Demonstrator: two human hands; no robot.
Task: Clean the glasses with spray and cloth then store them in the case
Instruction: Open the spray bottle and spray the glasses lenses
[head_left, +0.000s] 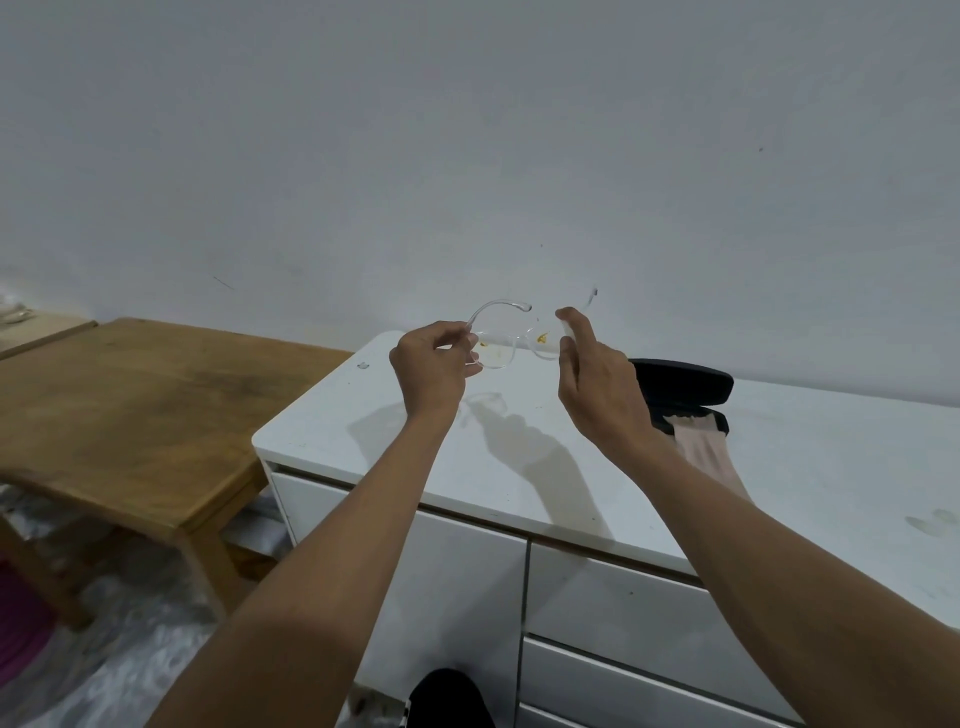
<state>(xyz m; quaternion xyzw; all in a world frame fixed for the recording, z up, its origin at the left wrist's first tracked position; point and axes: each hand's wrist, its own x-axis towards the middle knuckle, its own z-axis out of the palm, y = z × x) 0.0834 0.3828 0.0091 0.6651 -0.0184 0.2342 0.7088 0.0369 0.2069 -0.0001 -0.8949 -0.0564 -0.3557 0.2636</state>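
Head view: the glasses (498, 345) are held up in the air above the white counter (519, 467), clear-framed, with yellowish smears on both lenses. The left hand (431, 364) pinches the frame at its left end, fingers curled round the hinge area, so that the lenses face the person and stay off the counter; that seems a sensible hold for spraying, since both lens faces are exposed. The right hand (592, 374) is raised just beside the right lens, its fingers wrapped round a small pale object that I take to be the spray bottle (566, 328) (mostly hidden by the hand), with the forefinger stretched up over its top as if ready to press. Both forearms reach forward and up from the bottom of the picture, wrists bent slightly inward toward the glasses. To the right of the glasses, lying on the counter, the black case (691, 382) stands open, with a pinkish cloth (711, 452) spilling out of it toward the counter's front edge. Cleaning looks barely begun, judging by the stains.
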